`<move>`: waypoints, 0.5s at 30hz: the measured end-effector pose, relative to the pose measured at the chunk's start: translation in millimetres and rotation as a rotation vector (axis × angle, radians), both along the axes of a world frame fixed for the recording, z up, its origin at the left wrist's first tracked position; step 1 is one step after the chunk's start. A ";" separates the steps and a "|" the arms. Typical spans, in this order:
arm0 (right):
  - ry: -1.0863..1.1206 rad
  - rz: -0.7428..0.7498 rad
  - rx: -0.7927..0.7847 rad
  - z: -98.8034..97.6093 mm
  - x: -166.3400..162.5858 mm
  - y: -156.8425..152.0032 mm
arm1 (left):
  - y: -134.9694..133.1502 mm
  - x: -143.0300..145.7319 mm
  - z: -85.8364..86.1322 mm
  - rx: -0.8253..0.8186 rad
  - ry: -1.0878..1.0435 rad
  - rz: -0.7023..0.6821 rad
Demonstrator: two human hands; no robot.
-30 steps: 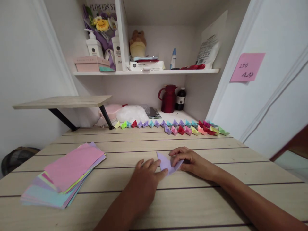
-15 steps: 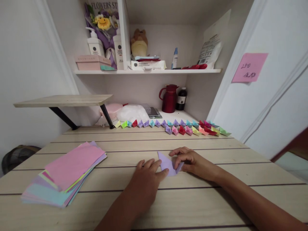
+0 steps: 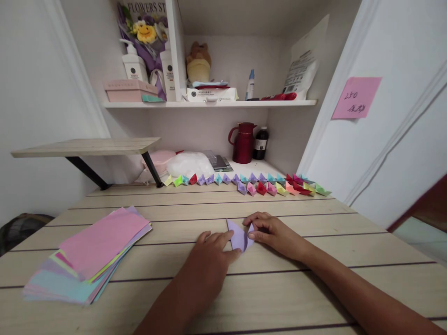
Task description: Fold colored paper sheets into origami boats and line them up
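Note:
A small folded lilac paper piece (image 3: 239,236) lies on the wooden table (image 3: 223,288) between both hands. My left hand (image 3: 208,260) rests flat beside it, fingers stretched, thumb tip pressing its lower left edge. My right hand (image 3: 272,232) curls its fingers over the right flap and pinches it down. One pointed corner of the paper sticks up toward the far side.
A fanned stack of coloured paper sheets (image 3: 91,253) lies at the left. A row of several small folded paper boats (image 3: 251,182) runs along the table's far edge. Behind it stand a red jug (image 3: 243,142) and a dark bottle (image 3: 261,143); a raised wooden shelf (image 3: 87,146) juts at left.
My right hand has folded the right flap inward to the left, so the lilac piece looks narrower. The left hand has stayed in place.

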State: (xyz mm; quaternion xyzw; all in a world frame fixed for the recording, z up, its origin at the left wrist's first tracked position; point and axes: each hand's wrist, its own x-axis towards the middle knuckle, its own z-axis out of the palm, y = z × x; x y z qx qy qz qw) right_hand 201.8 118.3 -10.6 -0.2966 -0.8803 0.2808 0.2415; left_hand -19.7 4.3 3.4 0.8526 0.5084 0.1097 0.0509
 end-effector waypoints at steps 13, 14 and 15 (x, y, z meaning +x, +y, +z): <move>0.067 0.051 -0.075 4.2 10.5 -3.7 | -4.1 5.7 3.4 0.028 0.062 0.026; 0.050 0.046 -0.066 5.5 11.6 -4.1 | -4.6 7.1 4.1 0.033 0.068 0.033; 0.032 0.041 -0.053 7.0 13.2 -4.0 | -5.1 8.6 4.8 0.038 0.075 0.040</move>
